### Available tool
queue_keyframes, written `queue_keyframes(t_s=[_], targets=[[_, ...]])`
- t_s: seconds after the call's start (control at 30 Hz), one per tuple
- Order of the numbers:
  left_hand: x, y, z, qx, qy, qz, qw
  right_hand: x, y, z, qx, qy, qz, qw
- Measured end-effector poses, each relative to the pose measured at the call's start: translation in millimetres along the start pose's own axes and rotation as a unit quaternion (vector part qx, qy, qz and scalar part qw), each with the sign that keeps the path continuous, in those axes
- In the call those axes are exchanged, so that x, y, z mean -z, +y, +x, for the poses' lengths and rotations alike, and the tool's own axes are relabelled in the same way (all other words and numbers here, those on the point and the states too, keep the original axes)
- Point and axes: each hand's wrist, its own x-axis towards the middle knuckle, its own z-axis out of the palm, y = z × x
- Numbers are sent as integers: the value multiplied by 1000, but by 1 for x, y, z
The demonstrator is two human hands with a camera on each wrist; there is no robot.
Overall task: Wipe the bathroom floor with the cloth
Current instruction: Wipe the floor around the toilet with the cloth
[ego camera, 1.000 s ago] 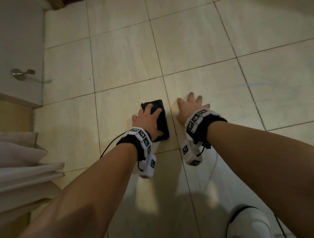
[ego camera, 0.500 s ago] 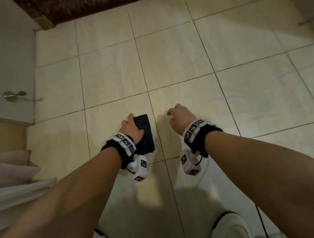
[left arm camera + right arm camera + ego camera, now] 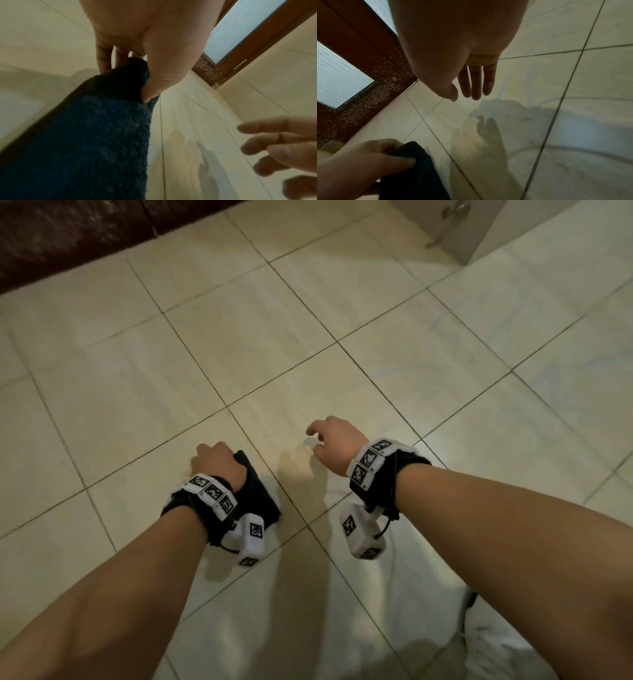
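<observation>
Pale floor tiles (image 3: 267, 347) run up to a dark brown door sill (image 3: 68, 237) at the far edge. On the tiles lies a dark blue cloth (image 3: 260, 494), well short of that sill. Left hand (image 3: 219, 463) grips its far end, thumb pinching. Right hand (image 3: 337, 445) hovers beside the cloth, fingers loose, holding nothing.
</observation>
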Motion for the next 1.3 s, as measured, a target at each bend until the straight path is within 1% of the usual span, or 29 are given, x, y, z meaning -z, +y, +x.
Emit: queue_keyframes(t_s=[0.1, 0.27, 0.33, 0.4, 0.53, 0.63, 0.7, 0.83, 0.93, 1.03, 1.13, 1.2, 1.3], targets=[[0, -15, -8, -43, 15, -83, 996, -12, -16, 1, 7, -5, 16, 1000], [13, -32, -40, -67, 38, -201, 976, -26, -45, 5, 44, -19, 34, 998], [21, -34, -51, -77, 34, -230, 970, -28, -52, 4, 49, -21, 58, 997], [28, -34, -58, -92, 45, -254, 962, -30, -56, 3, 57, -30, 86, 994], [44, -28, -71, -137, 64, -269, 951, -32, -58, 1, 76, -88, 145, 983], [59, -19, -79, -168, 47, -293, 940, -27, -56, -4, 87, -124, 179, 972], [67, -12, -80, -175, 36, -321, 930, -22, -56, -7, 94, -121, 189, 970], [66, -3, -74, -144, 41, -402, 903, -12, -55, -5, 84, -91, 193, 973], [51, -1, -73, -125, 46, -422, 897, -14, -51, -6, 99, -72, 150, 981], [37, -5, -74, -98, 48, -415, 903, -18, -41, -10, 96, -63, 102, 988], [29, -14, -73, -53, 20, -390, 919, -15, -27, -11, 58, -54, 80, 994], [25, -25, -72, -33, 8, -363, 931, -7, -16, -9, 31, -26, 68, 997], [20, -39, -69, -8, 12, -339, 941, 11, -1, -3, -9, 30, 24, 999]])
